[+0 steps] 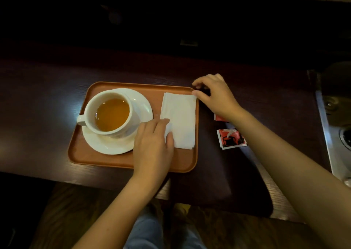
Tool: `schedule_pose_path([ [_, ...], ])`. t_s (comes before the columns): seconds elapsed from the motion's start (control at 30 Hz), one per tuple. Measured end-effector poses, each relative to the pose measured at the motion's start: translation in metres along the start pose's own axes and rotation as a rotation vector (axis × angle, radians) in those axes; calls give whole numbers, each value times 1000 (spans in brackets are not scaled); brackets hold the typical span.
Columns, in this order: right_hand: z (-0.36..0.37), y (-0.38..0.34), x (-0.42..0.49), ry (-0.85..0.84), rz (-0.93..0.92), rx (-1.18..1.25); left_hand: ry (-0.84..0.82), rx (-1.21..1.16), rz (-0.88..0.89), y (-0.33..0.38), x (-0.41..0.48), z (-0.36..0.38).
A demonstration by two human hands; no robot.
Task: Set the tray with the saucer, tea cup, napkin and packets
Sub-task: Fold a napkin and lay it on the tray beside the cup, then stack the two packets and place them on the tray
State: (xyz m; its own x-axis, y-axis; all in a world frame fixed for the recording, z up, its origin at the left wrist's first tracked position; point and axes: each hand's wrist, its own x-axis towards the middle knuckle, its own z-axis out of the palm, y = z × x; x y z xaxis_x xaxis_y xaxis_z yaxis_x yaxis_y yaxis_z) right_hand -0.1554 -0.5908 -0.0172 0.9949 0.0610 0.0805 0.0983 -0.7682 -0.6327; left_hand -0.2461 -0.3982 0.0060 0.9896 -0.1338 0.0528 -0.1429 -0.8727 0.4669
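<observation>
Left hand [152,144] presses flat on the napkin's [180,119] near-left corner, right hand [212,94] pinches its far-right corner, squaring it against the tray's [98,159] right edge beside the saucer [114,146].

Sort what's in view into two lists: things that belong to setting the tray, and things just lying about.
Part of the job:
tray
saucer
tea cup, full, on the saucer
napkin, on the tray, under both hands
two red packets, on the table beside the tray, one half hidden

Just lying about:
metal fixture at the table's right end
</observation>
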Motion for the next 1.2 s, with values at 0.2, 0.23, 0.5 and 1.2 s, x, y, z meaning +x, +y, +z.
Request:
schedule_pose_path([
  [0.2, -42, 34, -48, -32, 74, -86, -120, -40, 285, 43, 19, 17],
  [0.23, -47, 38, -61, -29, 90, -98, -154, -39, 318, 52, 19, 24],
  [0.5, -57, 53, -136, -83, 140, -201, -293, 60, 472, 76, 9, 66],
  [1.2, -44, 65, -68, -83, 19, -423, -322, -14, 495, 64, 18, 73],
])
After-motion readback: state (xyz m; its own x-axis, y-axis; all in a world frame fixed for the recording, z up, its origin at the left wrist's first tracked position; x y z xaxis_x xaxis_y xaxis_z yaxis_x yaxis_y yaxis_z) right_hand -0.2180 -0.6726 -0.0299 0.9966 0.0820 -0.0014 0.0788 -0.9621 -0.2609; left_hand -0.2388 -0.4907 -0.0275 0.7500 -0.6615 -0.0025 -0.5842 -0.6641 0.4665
